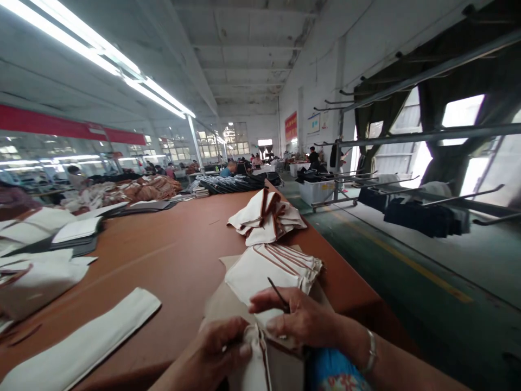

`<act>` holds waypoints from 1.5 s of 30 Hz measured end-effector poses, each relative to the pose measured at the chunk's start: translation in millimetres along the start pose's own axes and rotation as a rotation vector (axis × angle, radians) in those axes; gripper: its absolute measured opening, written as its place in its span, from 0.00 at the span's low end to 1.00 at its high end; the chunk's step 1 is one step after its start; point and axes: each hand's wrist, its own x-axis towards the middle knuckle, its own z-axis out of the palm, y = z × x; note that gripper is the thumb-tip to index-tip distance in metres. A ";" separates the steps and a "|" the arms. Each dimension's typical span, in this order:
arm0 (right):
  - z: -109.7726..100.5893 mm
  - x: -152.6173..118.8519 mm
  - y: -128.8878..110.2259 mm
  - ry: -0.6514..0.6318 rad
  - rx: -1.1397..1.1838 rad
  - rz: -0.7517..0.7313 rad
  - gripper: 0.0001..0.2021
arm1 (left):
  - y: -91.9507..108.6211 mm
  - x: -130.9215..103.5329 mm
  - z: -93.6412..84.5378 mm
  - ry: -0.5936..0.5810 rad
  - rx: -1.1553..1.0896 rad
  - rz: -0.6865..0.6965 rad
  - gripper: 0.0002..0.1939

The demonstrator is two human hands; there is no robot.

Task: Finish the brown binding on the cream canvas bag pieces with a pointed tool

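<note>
My left hand [217, 347] pinches a cream fabric piece with brown trim [260, 361] at the table's near edge. My right hand [303, 320] grips the same piece from the right and holds a thin dark pointed tool [278, 294] that sticks up and to the left. A bracelet [370, 353] sits on my right wrist. Just beyond my hands lies a stack of similar cream pieces [271, 269] on a tan paper sheet [217, 304]. A second heap of cream pieces [266, 217] lies farther back.
The long brown table [171, 255] holds a long white strip [81, 342] at the near left, cream and dark stacks [61, 239] along the left and dark bundles [230, 183] far back. On the right a green aisle [407, 271] passes metal racks [427, 201]. Other workers sit far off.
</note>
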 end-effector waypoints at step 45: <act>0.0 -43.9 -4.2 0.039 0.161 0.364 0.08 | -37.9 19.8 32.2 -0.103 -0.389 -0.226 0.23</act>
